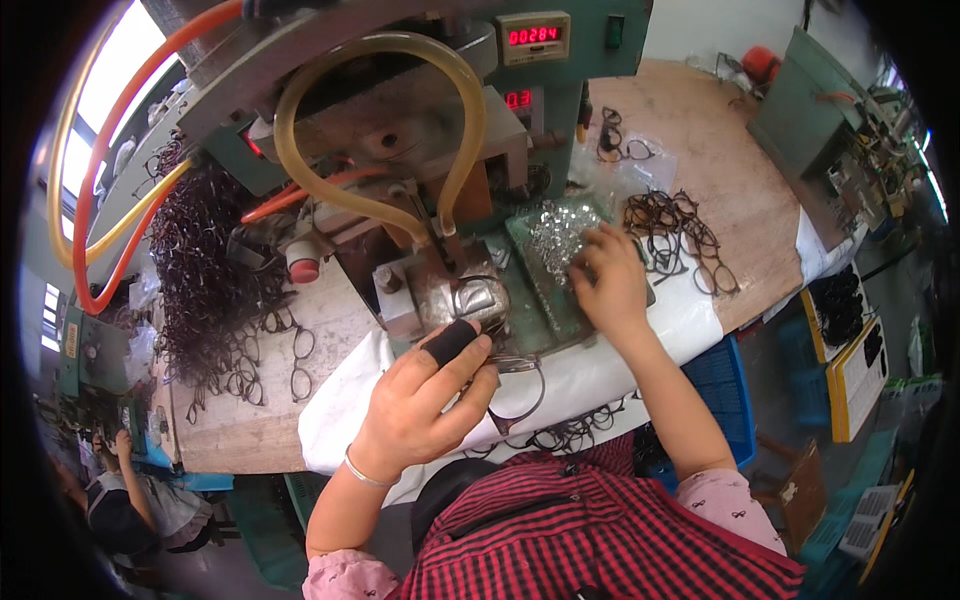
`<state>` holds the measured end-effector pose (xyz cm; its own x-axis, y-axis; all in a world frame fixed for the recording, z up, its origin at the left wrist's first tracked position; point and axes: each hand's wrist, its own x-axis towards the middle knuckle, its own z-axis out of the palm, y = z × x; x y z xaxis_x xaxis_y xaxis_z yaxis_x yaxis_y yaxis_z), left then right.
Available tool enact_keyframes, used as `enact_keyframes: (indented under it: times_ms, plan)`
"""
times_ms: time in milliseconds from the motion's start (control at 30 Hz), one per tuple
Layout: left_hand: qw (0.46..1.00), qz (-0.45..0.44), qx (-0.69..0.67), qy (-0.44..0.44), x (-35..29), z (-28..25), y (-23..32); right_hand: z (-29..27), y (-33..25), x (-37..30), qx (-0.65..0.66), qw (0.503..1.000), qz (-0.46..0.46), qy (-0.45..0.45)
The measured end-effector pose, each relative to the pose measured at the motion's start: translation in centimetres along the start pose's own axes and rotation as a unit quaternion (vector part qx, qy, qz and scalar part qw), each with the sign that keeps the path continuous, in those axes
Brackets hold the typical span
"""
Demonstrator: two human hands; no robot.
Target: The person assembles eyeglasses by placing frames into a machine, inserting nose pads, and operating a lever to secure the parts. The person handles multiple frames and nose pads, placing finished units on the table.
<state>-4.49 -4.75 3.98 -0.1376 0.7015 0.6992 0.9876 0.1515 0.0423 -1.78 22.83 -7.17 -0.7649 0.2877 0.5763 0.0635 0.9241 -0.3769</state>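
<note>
My left hand [425,400], with a black sleeve on one finger, grips a dark eyeglass frame [541,392] at the front of the machine. One rim of the frame lies at the shiny metal block [480,298] under the press head; the other hangs toward me. My right hand [612,285] is over the right side of a green tray [530,270], its fingers bent and drawn together beside a pile of small silvery metal parts [560,235]. Whatever may be between those fingertips is too small to make out.
A yellow hose [465,90] loops before the press; a red button [303,268] juts out at left. Dark eyeglass frames [205,270] are heaped left, more frames [680,225] lie right of the tray. White cloth [345,405] covers the table's front; a blue crate [720,395] stands below right.
</note>
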Motion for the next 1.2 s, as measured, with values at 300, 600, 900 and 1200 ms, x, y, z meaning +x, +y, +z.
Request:
enact_keyframes:
  times_ms: [300,600,900,1200]
  plan:
    - [1.0,0.013,-0.018,0.012,-0.2,0.5,-0.2,-0.9,0.0,1.2,0.184,0.974,0.124,0.044]
    - [0.999,-0.031,-0.028,-0.015,-1.4,-0.3,0.2,-0.3,0.7,0.6,0.219,0.959,0.178,0.002]
    - [0.879,-0.311,0.242,0.269,-7.5,-7.6,-1.1,-1.9,-0.3,-3.0,0.248,0.953,0.171,0.023]
    - [0.64,-0.62,0.407,-0.202,-20.4,-6.2,-16.0,-0.4,-3.8,6.6,0.026,0.996,-0.05,0.073]
